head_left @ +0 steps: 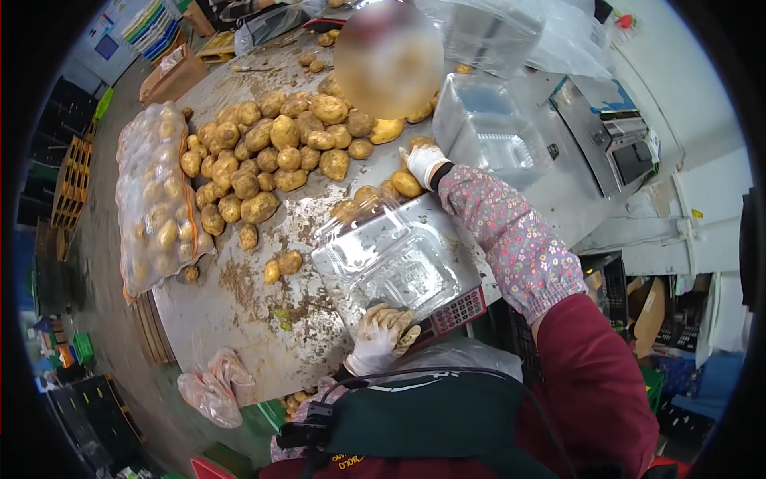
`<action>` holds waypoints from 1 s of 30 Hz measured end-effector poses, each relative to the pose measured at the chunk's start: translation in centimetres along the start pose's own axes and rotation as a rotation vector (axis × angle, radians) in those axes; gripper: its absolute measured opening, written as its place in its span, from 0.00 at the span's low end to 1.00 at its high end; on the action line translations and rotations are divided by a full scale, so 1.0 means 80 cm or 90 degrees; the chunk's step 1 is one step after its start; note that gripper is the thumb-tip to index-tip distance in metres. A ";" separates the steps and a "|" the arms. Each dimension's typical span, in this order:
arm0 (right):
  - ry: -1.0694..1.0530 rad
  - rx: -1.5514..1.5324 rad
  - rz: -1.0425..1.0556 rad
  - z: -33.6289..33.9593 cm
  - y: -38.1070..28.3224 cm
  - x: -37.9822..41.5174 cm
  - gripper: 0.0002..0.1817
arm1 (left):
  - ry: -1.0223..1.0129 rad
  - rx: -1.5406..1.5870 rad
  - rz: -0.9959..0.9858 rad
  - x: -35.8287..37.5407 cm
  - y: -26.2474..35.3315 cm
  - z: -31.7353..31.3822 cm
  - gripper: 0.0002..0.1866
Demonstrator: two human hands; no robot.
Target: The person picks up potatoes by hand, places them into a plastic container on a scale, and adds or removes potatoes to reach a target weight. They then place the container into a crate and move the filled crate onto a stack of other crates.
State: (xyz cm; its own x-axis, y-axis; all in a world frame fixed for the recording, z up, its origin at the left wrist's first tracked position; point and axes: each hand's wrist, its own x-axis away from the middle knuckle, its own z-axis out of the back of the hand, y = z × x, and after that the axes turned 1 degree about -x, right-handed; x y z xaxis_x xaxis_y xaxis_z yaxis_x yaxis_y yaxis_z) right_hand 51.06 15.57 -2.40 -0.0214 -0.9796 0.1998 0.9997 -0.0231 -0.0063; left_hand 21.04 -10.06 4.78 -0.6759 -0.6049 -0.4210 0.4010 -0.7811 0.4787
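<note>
Head view, with the clock face centred on the clear plastic box and twelve pointing away from the person: the box lies open on the scale. The gloved left hand, between six and seven, rests at the box's near edge, fingers bent; whether they pinch the rim, I cannot tell. The gloved right hand reaches to just past twelve, its fingers against a potato; how firmly they close is hidden.

The box looks thin, light and springy, likely to slide or dent if pushed; its rim or a corner should be the surest hold. The potato should be firm and solid, with some weight for its size; dirt may make it slip, so fingers around its widest part would suit.

Farther out, a few potatoes sit just beyond the box around twelve, and a large pile spreads at ten. More clear boxes stand at one, and a full net bag lies between nine and ten.
</note>
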 end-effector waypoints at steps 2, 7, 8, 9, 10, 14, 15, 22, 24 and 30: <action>-0.039 0.158 0.124 0.015 -0.001 -0.006 0.24 | -0.007 0.007 -0.004 0.000 -0.003 0.000 0.17; -0.046 0.273 0.205 0.018 -0.004 -0.014 0.38 | 0.014 0.046 0.004 -0.007 -0.003 0.004 0.15; -0.045 0.273 0.213 0.039 -0.011 -0.008 0.38 | 0.016 0.041 0.009 -0.009 -0.005 0.008 0.15; -0.010 0.188 0.119 0.060 -0.015 0.001 0.37 | 0.037 0.034 0.014 -0.010 -0.009 0.015 0.14; 0.022 0.104 0.024 0.068 -0.015 0.005 0.37 | 0.057 0.029 0.017 -0.010 -0.013 0.021 0.14; 0.035 -1.137 -0.062 0.091 -0.004 -0.002 0.21 | 0.184 0.158 0.215 -0.018 -0.037 0.038 0.15; -0.130 -1.453 -0.090 0.097 -0.005 0.007 0.21 | 0.242 0.285 0.253 -0.028 -0.038 0.042 0.16; -0.440 -1.716 0.164 0.107 -0.072 0.079 0.26 | 0.346 0.588 0.449 -0.110 -0.055 0.066 0.17; -0.023 -1.215 0.249 0.121 -0.096 0.107 0.32 | 0.296 0.742 0.443 -0.124 -0.058 0.074 0.21; -0.501 -1.739 0.043 0.156 -0.139 0.140 0.30 | 0.363 0.341 0.308 -0.134 -0.064 0.069 0.33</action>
State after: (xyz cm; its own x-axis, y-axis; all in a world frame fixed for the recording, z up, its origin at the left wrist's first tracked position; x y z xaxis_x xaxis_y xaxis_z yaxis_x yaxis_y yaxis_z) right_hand 39.86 7.37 12.16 0.5090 -0.8366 0.2025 -0.8202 -0.5428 -0.1806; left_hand 22.80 1.26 11.13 -0.0446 -0.9432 -0.3291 0.1243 -0.3322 0.9350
